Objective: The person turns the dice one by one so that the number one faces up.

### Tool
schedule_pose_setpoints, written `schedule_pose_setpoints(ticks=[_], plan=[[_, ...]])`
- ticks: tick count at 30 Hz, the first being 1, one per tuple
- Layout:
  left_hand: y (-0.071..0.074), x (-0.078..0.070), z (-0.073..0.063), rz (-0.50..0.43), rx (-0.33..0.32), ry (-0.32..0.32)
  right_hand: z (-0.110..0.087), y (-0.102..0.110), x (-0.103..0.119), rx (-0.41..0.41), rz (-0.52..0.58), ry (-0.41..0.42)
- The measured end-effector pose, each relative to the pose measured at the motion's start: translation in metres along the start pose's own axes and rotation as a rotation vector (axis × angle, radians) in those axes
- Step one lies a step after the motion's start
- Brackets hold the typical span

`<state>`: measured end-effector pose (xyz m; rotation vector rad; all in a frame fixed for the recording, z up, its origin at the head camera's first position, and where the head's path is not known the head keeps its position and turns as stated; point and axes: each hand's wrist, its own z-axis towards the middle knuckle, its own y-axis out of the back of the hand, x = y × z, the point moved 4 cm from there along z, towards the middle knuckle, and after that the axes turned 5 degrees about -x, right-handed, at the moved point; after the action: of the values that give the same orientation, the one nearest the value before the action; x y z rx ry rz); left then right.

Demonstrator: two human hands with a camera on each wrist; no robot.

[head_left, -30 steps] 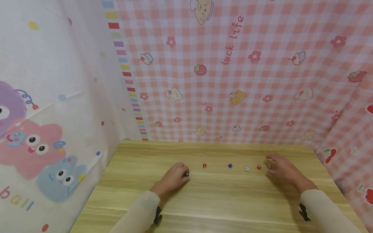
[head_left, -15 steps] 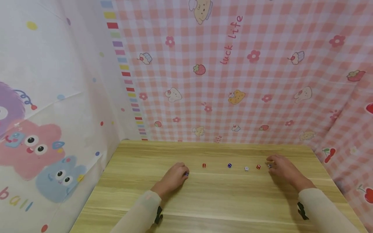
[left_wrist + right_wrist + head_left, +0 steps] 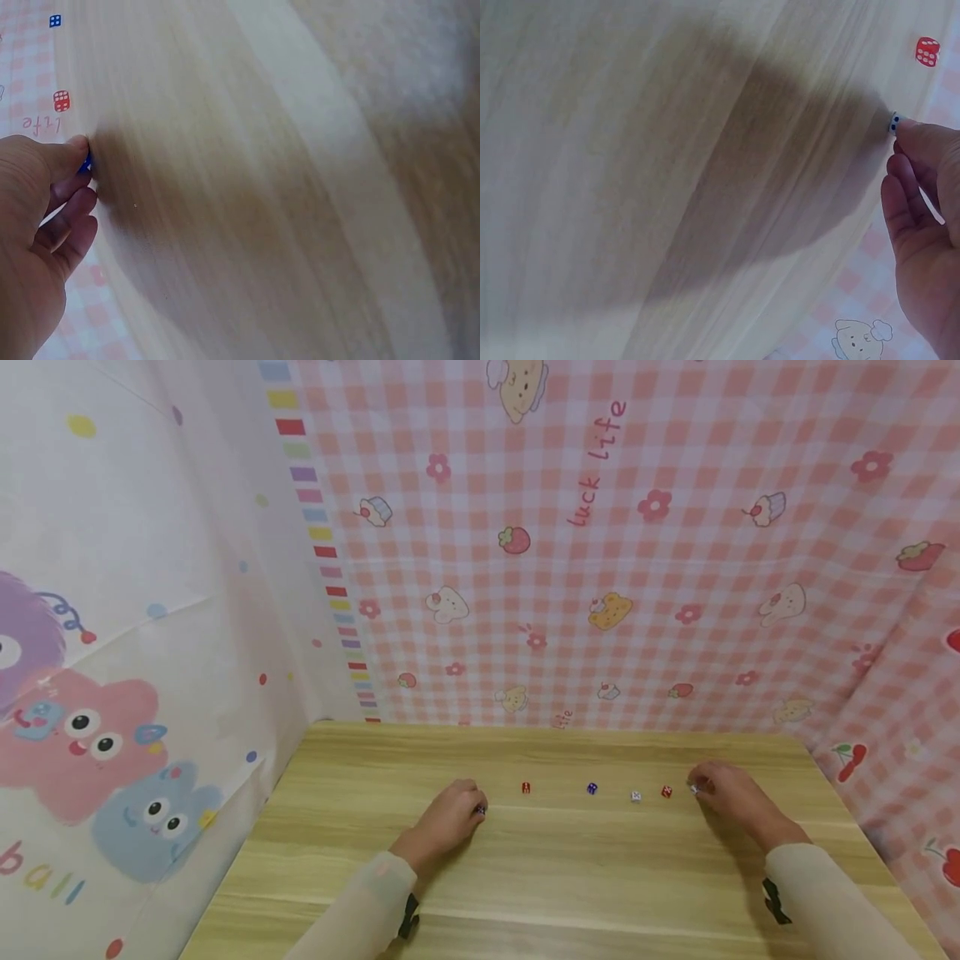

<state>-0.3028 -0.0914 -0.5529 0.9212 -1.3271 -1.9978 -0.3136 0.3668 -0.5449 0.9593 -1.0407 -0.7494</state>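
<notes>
Left-hand grip: left hand (image 3: 442, 818) pinches a dark blue die (image 3: 85, 162) between thumb and fingertip, the gap only as wide as the die, other fingers loosely bent
Right-hand grip: right hand (image 3: 735, 797) pinches a small white die (image 3: 895, 123) the same way, thumb against it, dark pips showing
Clock: read in the head view, 12 at the far edge
Near red die (image 3: 526, 788): on the table (image 3: 570, 877), at 2 o'clock from the left hand's die, apart from it
Middle blue die (image 3: 592, 788): at 3 o'clock from that red one
Loose white die (image 3: 636, 797): just past 3 o'clock from the middle blue die
Far red die (image 3: 667, 792): between the loose white die and the right hand, near its fingertips at 9 o'clock
Checked cloth (image 3: 555, 560): hangs beyond the table at 12 o'clock
</notes>
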Motion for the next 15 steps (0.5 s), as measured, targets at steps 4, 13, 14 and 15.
schedule_pose_setpoints(ticks=[4, 13, 14, 15], plan=[[0.0006, -0.0011, -0.0003, -0.002, -0.002, 0.0, 0.0009, -0.0002, 0.001, 0.015, -0.013, 0.023], [-0.0023, 0.0004, 0.0003, 0.006, -0.005, 0.004, 0.0025, -0.0015, 0.0078, 0.006, -0.079, 0.065], [-0.0021, 0.0005, 0.0004, 0.008, -0.003, 0.004, 0.0026, -0.0017, 0.0077, 0.004, -0.083, 0.068], [-0.002, 0.0007, 0.0005, 0.008, -0.002, 0.005, 0.0027, -0.0024, 0.008, -0.001, -0.087, 0.072]])
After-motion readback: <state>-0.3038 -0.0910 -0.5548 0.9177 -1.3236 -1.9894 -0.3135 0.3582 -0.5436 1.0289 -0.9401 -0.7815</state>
